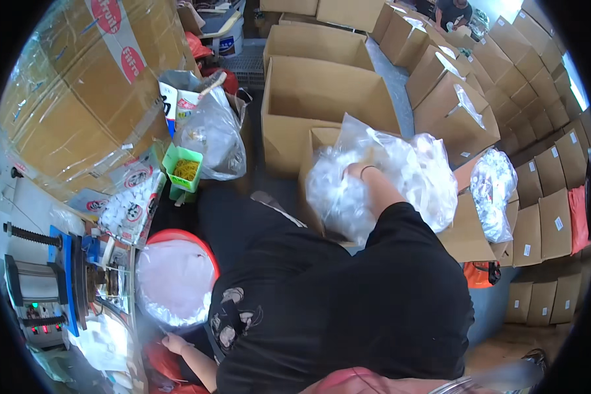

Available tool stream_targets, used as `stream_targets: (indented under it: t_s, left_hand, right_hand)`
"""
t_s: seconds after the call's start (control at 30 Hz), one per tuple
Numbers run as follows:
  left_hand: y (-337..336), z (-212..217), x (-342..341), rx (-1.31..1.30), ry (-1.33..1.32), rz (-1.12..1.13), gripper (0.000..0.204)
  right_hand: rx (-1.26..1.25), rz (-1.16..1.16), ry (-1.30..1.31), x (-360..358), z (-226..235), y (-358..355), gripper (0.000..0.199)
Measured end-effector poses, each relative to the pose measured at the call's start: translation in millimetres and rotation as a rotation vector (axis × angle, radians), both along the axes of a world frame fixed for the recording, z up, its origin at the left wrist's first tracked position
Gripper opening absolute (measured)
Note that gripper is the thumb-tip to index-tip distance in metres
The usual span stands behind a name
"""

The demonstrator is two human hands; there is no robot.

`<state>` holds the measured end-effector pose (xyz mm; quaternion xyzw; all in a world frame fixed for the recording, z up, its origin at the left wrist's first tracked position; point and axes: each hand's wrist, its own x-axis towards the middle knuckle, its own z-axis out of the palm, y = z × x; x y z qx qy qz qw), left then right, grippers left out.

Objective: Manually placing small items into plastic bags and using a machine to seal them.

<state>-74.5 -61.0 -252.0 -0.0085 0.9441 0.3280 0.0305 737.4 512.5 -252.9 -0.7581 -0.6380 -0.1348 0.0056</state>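
My right arm reaches forward into a clear plastic bag point(338, 190) full of whitish contents, which sits in an open cardboard box point(314, 141). The fingers of my right hand point(356, 171) are lost among the plastic, so their grip is hidden. A second bulging clear bag point(433, 180) lies against the first on its right. My left hand point(174, 343) is low at the left, its fingers closed beside the work table's edge. What it holds, if anything, is too small to make out. Just beyond it stands a red-rimmed tub point(215, 253) lined with white plastic.
A green container point(172, 157) of yellow rubber bands stands at left, near a bag of white pieces point(128, 213). A machine with blue plates point(62, 282) is far left. Large open cartons point(328, 92) stand ahead; stacked boxes point(555, 223) line the right. Another person point(452, 16) is far back.
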Motion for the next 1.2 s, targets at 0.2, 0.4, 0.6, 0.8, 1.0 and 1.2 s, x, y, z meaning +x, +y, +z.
stream_targets:
  t_s: [0.2, 0.4, 0.6, 0.8, 1.0, 1.2]
  left_hand:
    - [-76, 99, 69, 0.503, -0.04, -0.113, 0.022]
    - [49, 157, 134, 0.616, -0.132, -0.381, 0.011]
    - [104, 156, 155, 0.619, -0.341, -0.94, 0.032]
    - [7, 124, 139, 0.277, -0.713, -0.823, 0.027]
    - [57, 169, 72, 0.594, 0.022, -0.622, 0.03]
    - [113, 195, 52, 0.071, 0.661, -0.719, 0.027]
  right_hand:
    - [-0.488, 0.805, -0.07, -354, 318, -73, 0.035]
    - [-1.388, 1.499, 0.968, -595, 281, -216, 0.052]
    - [-1.931, 0.827, 1.336, -695, 85, -282, 0.02]
    - [-2.029, 0.537, 1.844, -642, 228, -182, 0.044]
    - [-1.934, 1.174, 1.169, -611, 240, -152, 0.05]
    - [-1.777, 1.512, 0.925, -623, 237, -162, 0.017]
